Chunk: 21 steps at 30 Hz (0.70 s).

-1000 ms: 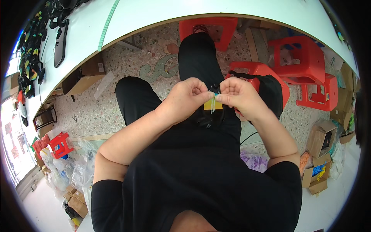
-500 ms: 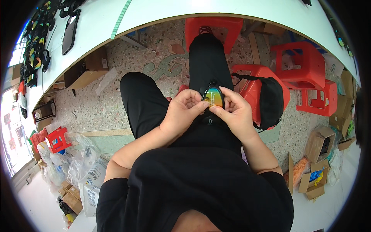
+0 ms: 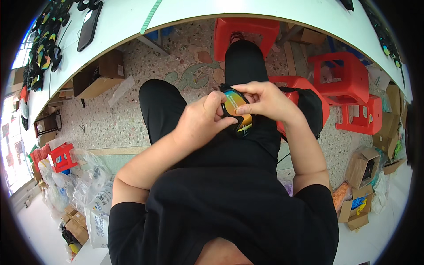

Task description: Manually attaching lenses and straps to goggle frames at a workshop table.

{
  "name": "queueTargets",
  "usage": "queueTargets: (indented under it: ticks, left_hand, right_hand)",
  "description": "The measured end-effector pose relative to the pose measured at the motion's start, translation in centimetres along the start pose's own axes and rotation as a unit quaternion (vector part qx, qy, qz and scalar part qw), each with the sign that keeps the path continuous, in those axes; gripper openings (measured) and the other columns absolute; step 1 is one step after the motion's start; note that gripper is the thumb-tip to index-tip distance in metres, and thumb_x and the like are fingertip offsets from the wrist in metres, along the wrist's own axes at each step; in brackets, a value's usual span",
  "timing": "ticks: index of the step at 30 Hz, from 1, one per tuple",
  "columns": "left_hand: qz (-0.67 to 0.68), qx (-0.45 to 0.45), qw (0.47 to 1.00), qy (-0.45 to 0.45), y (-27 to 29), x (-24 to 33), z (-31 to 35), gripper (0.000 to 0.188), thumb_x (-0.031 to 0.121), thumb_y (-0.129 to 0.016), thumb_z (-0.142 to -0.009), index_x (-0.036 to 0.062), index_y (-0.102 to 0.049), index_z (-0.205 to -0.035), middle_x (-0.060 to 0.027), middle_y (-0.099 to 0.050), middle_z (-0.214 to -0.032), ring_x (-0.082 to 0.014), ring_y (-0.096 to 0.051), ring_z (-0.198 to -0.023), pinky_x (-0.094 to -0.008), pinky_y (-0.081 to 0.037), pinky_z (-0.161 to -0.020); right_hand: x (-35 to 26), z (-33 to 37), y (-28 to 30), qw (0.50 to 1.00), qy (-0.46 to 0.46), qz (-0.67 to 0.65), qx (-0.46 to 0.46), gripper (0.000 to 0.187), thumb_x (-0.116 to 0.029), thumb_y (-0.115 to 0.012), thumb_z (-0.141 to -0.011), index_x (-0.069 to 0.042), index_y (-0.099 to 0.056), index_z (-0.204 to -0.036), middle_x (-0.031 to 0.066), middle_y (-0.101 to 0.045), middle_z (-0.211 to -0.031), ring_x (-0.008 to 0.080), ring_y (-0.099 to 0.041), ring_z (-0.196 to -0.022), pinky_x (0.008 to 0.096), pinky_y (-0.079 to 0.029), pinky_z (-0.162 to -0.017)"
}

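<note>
A pair of goggles (image 3: 233, 100) with a mirrored orange, yellow and green lens and a black frame is held over my lap, tilted lengthwise. My left hand (image 3: 198, 115) grips its left edge, fingers curled behind and thumb near the lower part. On the other side, my right hand (image 3: 267, 102) holds the upper right rim, with its thumb lying on the lens. The fingers behind the frame are partly hidden.
A white table (image 3: 185, 9) curves across the far side, bearing a phone (image 3: 90, 26) and a pile of goggles (image 3: 42, 55) at left. Red stools (image 3: 342, 75) stand at right, one with a black bag (image 3: 309, 112). Plastic bags (image 3: 97, 207) and open cartons (image 3: 357, 207) lie lower down.
The goggles have turned from upright end-on to a slant, showing more lens and the nose notch. My right hand has moved to the upper rim, and my left wrist has rotated slightly.
</note>
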<state>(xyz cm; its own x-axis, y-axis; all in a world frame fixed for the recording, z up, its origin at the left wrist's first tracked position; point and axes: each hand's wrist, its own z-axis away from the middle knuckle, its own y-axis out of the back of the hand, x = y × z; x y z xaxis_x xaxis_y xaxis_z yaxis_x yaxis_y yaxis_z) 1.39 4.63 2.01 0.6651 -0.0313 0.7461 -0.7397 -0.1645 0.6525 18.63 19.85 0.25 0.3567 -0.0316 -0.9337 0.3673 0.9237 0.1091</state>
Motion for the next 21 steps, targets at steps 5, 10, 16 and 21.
queueTargets:
  ticks: [5,10,16,21]
  left_hand:
    - [-0.115,-0.012,0.946,-0.302,2.6,-1.9,-2.5,0.065,0.035,-0.084,-0.066,0.0036,-0.06,-0.118,-0.0109,-0.061,-0.098,-0.029,-0.063,-0.085,-0.0376,-0.053,-0.074]
    - [-0.121,-0.073,0.976,-0.167,0.4,-4.0,-1.0,0.054,0.037,-0.074,-0.076,0.0024,-0.062,-0.116,-0.0146,-0.061,-0.099,-0.0319,-0.064,-0.087,-0.0389,-0.054,-0.077]
    - [-0.081,-0.049,0.995,-0.031,-1.4,-3.9,-0.2,0.039,0.034,-0.073,-0.076,0.0003,-0.068,-0.096,-0.0119,-0.063,-0.084,-0.0305,-0.065,-0.078,-0.0391,-0.055,-0.069]
    - [-0.091,-0.022,0.996,-0.008,-2.2,-3.2,0.4,0.038,0.033,-0.074,-0.077,-0.0002,-0.068,-0.095,-0.0124,-0.063,-0.085,-0.0308,-0.065,-0.078,-0.0389,-0.054,-0.07]
  right_hand:
    - [-1.0,-2.9,-0.4,0.986,0.04,0.018,-0.16,0.038,-0.019,-0.085,-0.074,-0.001,-0.072,-0.105,-0.0032,-0.056,-0.074,0.007,-0.048,-0.068,0.0238,-0.042,-0.062]
    - [2.0,-0.2,-2.4,0.993,0.072,0.004,0.098,0.028,-0.009,-0.081,-0.076,0.0,-0.07,-0.101,0.0043,-0.064,-0.089,0.0097,-0.058,-0.075,0.026,-0.048,-0.067]
    - [3.2,4.7,-5.3,0.879,0.302,0.272,0.248,0.038,-0.016,-0.083,-0.071,-0.001,-0.069,-0.102,0.0108,-0.062,-0.092,0.0283,-0.06,-0.08,0.0367,-0.05,-0.069]
    - [3.8,4.5,-6.2,0.832,0.347,0.328,0.284,0.032,-0.005,-0.08,-0.071,0.001,-0.068,-0.1,0.0107,-0.06,-0.09,0.0277,-0.059,-0.077,0.0351,-0.05,-0.065]
